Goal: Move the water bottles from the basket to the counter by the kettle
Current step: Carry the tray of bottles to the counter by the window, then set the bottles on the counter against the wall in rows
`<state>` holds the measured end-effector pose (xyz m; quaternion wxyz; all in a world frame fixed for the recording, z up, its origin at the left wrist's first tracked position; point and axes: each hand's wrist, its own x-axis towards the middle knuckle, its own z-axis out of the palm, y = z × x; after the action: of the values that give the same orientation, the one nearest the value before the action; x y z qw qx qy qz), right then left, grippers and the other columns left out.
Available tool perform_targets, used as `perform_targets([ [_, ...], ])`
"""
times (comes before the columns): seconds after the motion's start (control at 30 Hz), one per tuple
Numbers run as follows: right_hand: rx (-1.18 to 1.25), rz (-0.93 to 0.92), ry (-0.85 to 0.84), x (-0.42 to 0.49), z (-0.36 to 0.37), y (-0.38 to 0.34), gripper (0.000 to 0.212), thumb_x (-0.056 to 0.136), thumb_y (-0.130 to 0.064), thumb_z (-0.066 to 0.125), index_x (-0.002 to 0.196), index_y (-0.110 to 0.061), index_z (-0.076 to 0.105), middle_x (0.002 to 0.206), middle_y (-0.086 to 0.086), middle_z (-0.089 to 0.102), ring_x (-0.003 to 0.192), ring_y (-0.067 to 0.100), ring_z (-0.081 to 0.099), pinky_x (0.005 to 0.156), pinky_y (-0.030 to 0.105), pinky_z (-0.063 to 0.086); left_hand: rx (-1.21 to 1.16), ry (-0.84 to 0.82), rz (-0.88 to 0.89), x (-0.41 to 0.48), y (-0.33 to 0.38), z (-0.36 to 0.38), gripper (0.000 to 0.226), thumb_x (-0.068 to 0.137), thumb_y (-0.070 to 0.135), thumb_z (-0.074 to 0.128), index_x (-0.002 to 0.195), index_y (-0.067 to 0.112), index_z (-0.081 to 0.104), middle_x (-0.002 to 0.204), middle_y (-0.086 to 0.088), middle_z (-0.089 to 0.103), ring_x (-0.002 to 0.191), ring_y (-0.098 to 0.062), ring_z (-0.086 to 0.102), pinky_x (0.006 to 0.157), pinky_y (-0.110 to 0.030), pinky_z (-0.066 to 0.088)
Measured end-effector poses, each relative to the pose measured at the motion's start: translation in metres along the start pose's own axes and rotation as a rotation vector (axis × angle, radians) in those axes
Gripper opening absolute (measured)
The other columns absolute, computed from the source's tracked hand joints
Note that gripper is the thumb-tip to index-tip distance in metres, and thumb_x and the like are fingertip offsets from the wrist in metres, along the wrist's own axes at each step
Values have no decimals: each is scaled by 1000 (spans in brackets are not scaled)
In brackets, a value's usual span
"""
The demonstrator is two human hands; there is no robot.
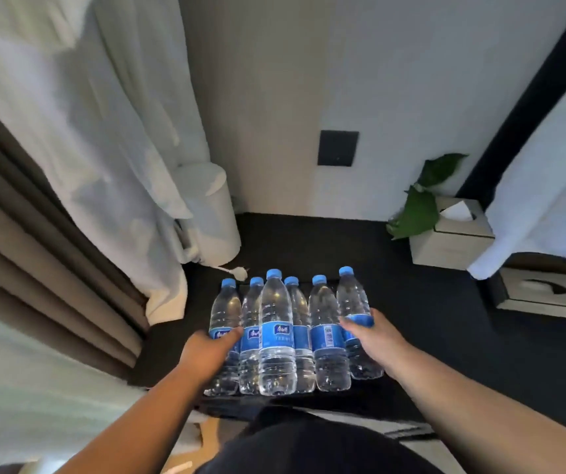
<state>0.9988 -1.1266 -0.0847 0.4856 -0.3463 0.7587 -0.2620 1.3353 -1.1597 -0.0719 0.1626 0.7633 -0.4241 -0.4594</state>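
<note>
two bare forearms are extended from the near edge. the left hand (211, 347) is curled around the leftmost bottle (224, 323); the right hand (365, 333) is closed on the rightmost bottle (355, 302). six upright blue-capped water bottles (276, 336) are clustered, touching, on the dark counter (428, 319). beyond, a white kettle (211, 213) is seen left, a tissue box (452, 234) and green leaves (418, 206) right.

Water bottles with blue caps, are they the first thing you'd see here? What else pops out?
Yes: six clear plastic water bottles with blue caps and labels stand bunched together mid-picture on the black counter. The left hand and right hand press on the outer bottles. Behind, a white cylindrical kettle stands left and a beige tissue box right.
</note>
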Motion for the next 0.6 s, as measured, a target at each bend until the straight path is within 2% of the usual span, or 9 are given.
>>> perform_targets([
  [0.1,47,80,53,-12,2,13,51,85,-54,79,126,-29,60,114,-5,72,100,16,70,87,36,55,138,-85,49,17,11,-1,51,85,57,77,86,6,75,72,-6,73,64,-18,70,57,-28,50],
  [0.23,78,123,132,-21,11,28,59,76,-62,78,124,-30,65,112,-6,75,101,17,72,99,45,57,161,-178,132,36,16,0,48,81,59,80,84,12,80,71,-4,79,66,-20,77,67,-37,63],
  [0.3,97,133,164,-22,16,32,49,83,-55,79,123,-30,65,113,-4,75,101,18,72,100,45,56,201,-191,152,46,17,1,47,82,59,79,87,12,78,75,-4,78,69,-20,76,68,-36,62],
  [0.43,83,163,204,-25,26,25,45,90,-48,77,127,-28,61,114,-2,72,100,20,70,93,40,56,267,-233,145,55,20,1,53,87,59,74,88,6,76,71,-6,72,62,-19,68,58,-29,49],
  [0.6,101,169,238,-18,24,17,34,92,-36,79,120,-23,65,105,-2,73,97,21,72,96,46,58,420,-174,140,55,14,7,58,92,61,66,75,6,61,72,-3,58,68,-16,55,69,-28,42],
])
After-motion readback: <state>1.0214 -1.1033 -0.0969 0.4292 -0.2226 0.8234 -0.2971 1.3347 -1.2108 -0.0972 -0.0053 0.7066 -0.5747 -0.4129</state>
